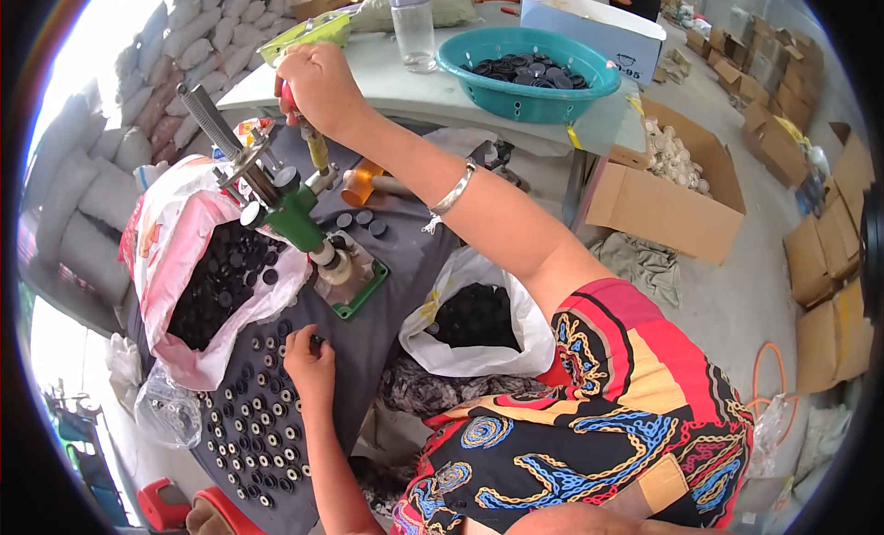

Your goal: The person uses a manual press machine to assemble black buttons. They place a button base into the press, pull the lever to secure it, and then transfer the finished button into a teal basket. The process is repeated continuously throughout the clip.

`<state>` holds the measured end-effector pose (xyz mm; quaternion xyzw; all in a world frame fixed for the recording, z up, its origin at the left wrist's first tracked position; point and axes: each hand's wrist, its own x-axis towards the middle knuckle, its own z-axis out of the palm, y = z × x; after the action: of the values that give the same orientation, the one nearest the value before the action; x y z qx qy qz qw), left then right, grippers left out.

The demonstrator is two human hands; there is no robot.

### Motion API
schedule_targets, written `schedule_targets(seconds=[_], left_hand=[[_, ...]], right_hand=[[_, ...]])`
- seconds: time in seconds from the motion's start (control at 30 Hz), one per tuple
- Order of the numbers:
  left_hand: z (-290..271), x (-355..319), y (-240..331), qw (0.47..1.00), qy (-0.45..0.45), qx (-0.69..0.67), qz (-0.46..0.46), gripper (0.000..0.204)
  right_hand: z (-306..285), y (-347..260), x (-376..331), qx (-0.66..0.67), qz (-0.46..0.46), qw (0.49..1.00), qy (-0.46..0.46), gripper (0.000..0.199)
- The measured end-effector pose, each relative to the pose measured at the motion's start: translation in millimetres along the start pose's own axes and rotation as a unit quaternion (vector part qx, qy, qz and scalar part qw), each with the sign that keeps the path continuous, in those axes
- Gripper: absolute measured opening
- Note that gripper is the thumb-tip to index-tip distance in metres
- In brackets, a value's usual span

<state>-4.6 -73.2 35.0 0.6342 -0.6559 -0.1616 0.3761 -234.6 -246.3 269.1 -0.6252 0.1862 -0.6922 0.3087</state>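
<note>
Upper left, the right hand [318, 86] grips the red handle [289, 96] of a green metal press [295, 220]; below, the left hand [308, 362] pinches a small black piece [317, 341] near a crinkled plastic sack [166, 250].

One right hand [318, 82] and one left hand [310, 362]; one black piece [316, 342] in the left. Between them, one green press [295, 219] and, just right of it, three loose dark discs [365, 216]. Below and beside the left hand, dozens of ringed pieces [267, 418], too crowded for an exact count. Two open bags of black pieces: one red-and-white bag [184, 358] left of the hands, one white bag [470, 359] to their right. Beyond the right hand, one bench [405, 102] with one teal basin [516, 104] and one bottle [412, 33].
</note>
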Motion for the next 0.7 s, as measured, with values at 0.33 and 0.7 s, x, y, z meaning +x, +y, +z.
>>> schedule_targets(seconds=[0.33, 0.7], left_hand=[[1.6, -24.5, -42.0, 0.963, 0.17, 0.165, 0.127, 0.021], [-7.4, 3.1, -78.2, 0.944, 0.179, 0.276, 0.022, 0.027]], right_hand=[[-12.8, 5.9, 3.8, 0.031, 0.059, 0.997, 0.041, 0.023], [-6.6, 0.9, 4.1, 0.021, 0.056, 0.997, 0.04, 0.026]])
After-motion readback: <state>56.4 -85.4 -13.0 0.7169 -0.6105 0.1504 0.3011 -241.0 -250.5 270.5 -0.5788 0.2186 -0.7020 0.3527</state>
